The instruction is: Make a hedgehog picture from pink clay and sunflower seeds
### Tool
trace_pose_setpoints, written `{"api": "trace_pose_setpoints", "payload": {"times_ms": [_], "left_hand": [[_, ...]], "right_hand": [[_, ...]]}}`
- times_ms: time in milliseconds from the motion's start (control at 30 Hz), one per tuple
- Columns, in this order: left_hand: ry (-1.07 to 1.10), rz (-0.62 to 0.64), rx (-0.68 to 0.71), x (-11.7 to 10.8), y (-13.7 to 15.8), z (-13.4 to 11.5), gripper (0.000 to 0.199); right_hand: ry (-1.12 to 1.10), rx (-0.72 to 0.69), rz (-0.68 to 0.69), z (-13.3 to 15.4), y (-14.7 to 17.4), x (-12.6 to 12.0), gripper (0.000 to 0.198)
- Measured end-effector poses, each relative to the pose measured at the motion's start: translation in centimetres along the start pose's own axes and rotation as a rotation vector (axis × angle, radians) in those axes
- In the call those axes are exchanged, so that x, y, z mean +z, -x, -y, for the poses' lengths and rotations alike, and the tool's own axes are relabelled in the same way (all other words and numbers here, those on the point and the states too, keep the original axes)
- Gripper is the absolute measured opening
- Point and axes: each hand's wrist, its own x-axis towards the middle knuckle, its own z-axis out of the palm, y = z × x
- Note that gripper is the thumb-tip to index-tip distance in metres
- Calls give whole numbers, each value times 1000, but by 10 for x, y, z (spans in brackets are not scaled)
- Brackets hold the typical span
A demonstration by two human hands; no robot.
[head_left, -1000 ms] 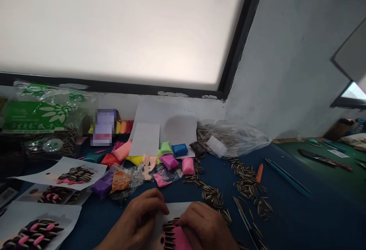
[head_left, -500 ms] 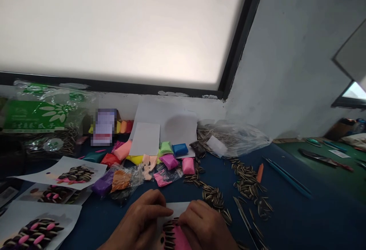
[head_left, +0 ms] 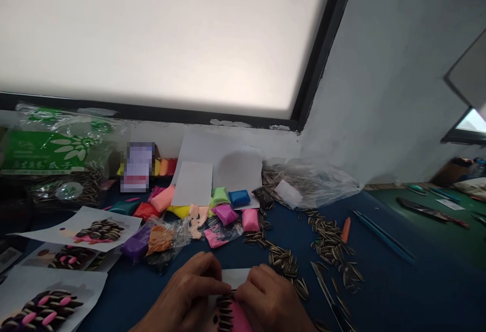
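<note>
At the bottom middle, a white card point(head_left: 236, 273) carries flat pink clay point(head_left: 237, 317) with a row of striped sunflower seeds point(head_left: 225, 312) along its left side and a black dot beside them. My left hand point(head_left: 192, 291) rests over the card's left part, its fingers bent and a fingertip at the top of the row. My right hand point(head_left: 271, 299) covers the clay's right part, fingers closed in a pinch close to the left fingertip. What lies between the fingers of either hand is hidden.
Loose seeds point(head_left: 330, 243), tweezers point(head_left: 326, 289) and a blue tool point(head_left: 383, 236) lie to the right. Behind the hands are coloured clay packets point(head_left: 225, 214) and a clear bag point(head_left: 311, 182). Seed-covered cards point(head_left: 53, 301), a phone point(head_left: 137, 167) and a green seed bag point(head_left: 45, 152) stand left.
My hands have shifted slightly at the top of the seed row, with the fingertips of both hands still close together. The things around them stay put.
</note>
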Motion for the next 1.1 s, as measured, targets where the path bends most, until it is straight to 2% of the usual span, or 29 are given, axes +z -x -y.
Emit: {"api": "trace_pose_setpoints", "payload": {"times_ms": [333, 567, 633, 700, 767, 867, 1100], "left_hand": [[-14, 12, -14, -1, -2, -3, 39], [-1, -17, 40, 1, -1, 0, 44], [39, -53, 75, 3, 0, 3, 46], [73, -76, 95, 4, 2, 5, 46], [88, -74, 102, 6, 3, 7, 43], [80, -61, 91, 6, 3, 7, 39], [72, -58, 110, 4, 2, 5, 50]], "right_hand": [[123, -61, -14, 3, -5, 1, 32], [107, -57, -96, 4, -8, -2, 27], [126, -73, -61, 4, -11, -11, 24], [138, -124, 58, 4, -15, -24, 18], [127, -106, 118, 4, -20, -36, 18], [73, -29, 126, 2, -28, -49, 21], [78, 87, 174, -10, -38, -58, 24]]}}
